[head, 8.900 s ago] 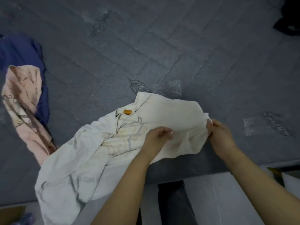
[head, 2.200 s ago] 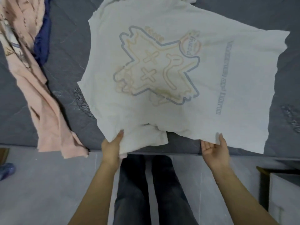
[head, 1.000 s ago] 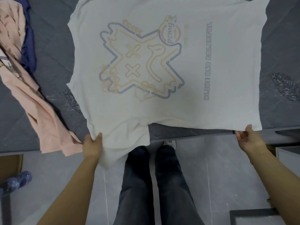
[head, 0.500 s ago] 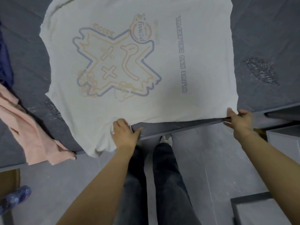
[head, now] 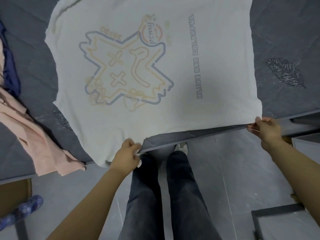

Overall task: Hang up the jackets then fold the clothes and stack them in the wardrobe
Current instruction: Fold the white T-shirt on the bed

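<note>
Holding the bottom hem, you now have the shirt (head: 155, 66) spread flat on the bed (head: 285, 40), print side up, with its near edge hanging just past the bed's front edge. Your left hand (head: 127, 155) has moved. A second ago it pinched the far left corner of the hem, and now it pinches the hem closer to the middle, beside a small bunched bit of cloth. Your right hand (head: 264, 129) still pinches the right corner of the hem, fingers curled tight on the cloth. The shirt has also slid a little to your left, and it looks much smoother than when you first shook it out. This means the laying-out part looks about done, and the folding can start. The left bottom corner still droops over the bed edge, so I think it needs a pull flat first. A pink top (head: 34, 135) and a blue cloth (head: 10, 70) wait on the bed to your left, apart from the shirt, so more folding is still to come. No wardrobe shows, and I cannot tell if the jackets are hung.
</note>
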Available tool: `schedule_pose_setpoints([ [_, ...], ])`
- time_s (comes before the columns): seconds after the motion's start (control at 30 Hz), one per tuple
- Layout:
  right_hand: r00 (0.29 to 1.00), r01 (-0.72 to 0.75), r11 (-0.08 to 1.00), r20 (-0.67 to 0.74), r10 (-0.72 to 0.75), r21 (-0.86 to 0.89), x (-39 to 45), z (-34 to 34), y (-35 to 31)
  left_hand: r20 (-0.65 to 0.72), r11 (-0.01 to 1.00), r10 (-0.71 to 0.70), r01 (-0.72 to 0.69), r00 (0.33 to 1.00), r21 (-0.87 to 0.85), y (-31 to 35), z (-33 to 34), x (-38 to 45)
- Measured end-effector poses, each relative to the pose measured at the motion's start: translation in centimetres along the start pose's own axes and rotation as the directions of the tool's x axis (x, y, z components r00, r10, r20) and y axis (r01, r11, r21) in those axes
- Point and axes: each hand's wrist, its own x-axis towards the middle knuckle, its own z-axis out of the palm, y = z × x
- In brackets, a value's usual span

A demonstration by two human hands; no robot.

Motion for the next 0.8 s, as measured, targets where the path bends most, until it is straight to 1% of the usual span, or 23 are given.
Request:
schedule_pose_setpoints([
  [0.03,0.999,-0.044,0.997,-0.008,0.044,0.070,-0.3,0.3,0.1,0.002,1.000,-0.011,0.011,1.000,0.029,0.5,-0.4,0.6],
  [0.07,0.996,-0.091,0.985,0.001,0.092,0.149,-0.8,0.7,0.3,-0.057,0.999,-0.016,0.018,0.998,0.042,1.2,-0.8,1.1],
  [0.1,0.990,-0.139,0.963,0.032,0.135,0.232,-1.4,1.2,0.5,-0.170,1.000,0.001,0.003,0.985,0.022,2.0,-1.2,1.7],
  [0.13,0.984,-0.178,0.935,0.074,0.163,0.308,-2.0,1.8,0.8,-0.289,0.999,0.043,-0.049,0.956,-0.013,3.0,-1.4,2.2],
  [0.17,0.978,-0.206,0.909,0.115,0.175,0.363,-2.7,2.6,1.1,-0.373,0.991,0.106,-0.128,0.922,-0.035,3.9,-1.4,2.8],
  [0.2,0.972,-0.225,0.893,0.154,0.177,0.390,-3.3,3.4,1.4,-0.414,0.979,0.172,-0.202,0.894,-0.030,4.6,-1.3,3.5],
  [0.23,0.967,-0.237,0.886,0.189,0.174,0.398,-4.0,4.4,1.6,-0.385,0.970,0.225,-0.242,0.895,0.005,5.2,-0.8,4.2],
  [0.27,0.963,-0.243,0.883,0.213,0.168,0.402,-4.5,5.3,1.6,-0.306,0.970,0.243,-0.232,0.921,0.072,5.5,-0.2,4.8],
  [0.33,0.963,-0.245,0.869,0.212,0.167,0.429,-5.1,6.8,1.4,-0.128,0.948,0.202,-0.161,0.971,0.274,5.3,1.4,5.4],
  [0.37,0.966,-0.245,0.859,0.188,0.177,0.449,-5.1,7.2,1.2,-0.102,0.923,0.192,-0.144,0.976,0.356,4.8,2.2,5.6],
  [0.43,0.970,-0.245,0.845,0.120,0.213,0.475,-4.7,7.3,1.1,-0.121,0.895,0.216,-0.146,0.969,0.421,4.0,2.9,5.6],
  [0.47,0.969,-0.244,0.843,0.085,0.232,0.480,-4.5,7.1,1.0,-0.157,0.897,0.241,-0.158,0.958,0.412,3.9,2.9,5.5],
  [0.53,0.966,-0.240,0.843,0.034,0.255,0.481,-4.0,6.6,1.0,-0.275,0.921,0.300,-0.203,0.913,0.332,3.9,2.5,5.4],
  [0.6,0.965,-0.242,0.846,0.028,0.260,0.476,-3.8,6.2,1.0,-0.386,0.942,0.307,-0.222,0.870,0.250,3.5,2.0,5.3],
  [0.63,0.966,-0.242,0.846,0.036,0.256,0.476,-3.8,6.1,1.0,-0.412,0.950,0.299,-0.229,0.861,0.211,3.2,1.6,5.3],
  [0.73,0.973,-0.226,0.854,0.060,0.225,0.469,-4.1,5.4,1.1,-0.404,0.954,0.281,-0.298,0.870,0.021,2.7,-0.1,5.3],
  [0.8,0.977,-0.209,0.859,0.067,0.201,0.468,-4.3,4.9,0.8,-0.343,0.950,0.269,-0.307,0.900,-0.061,2.7,-1.6,4.8],
])
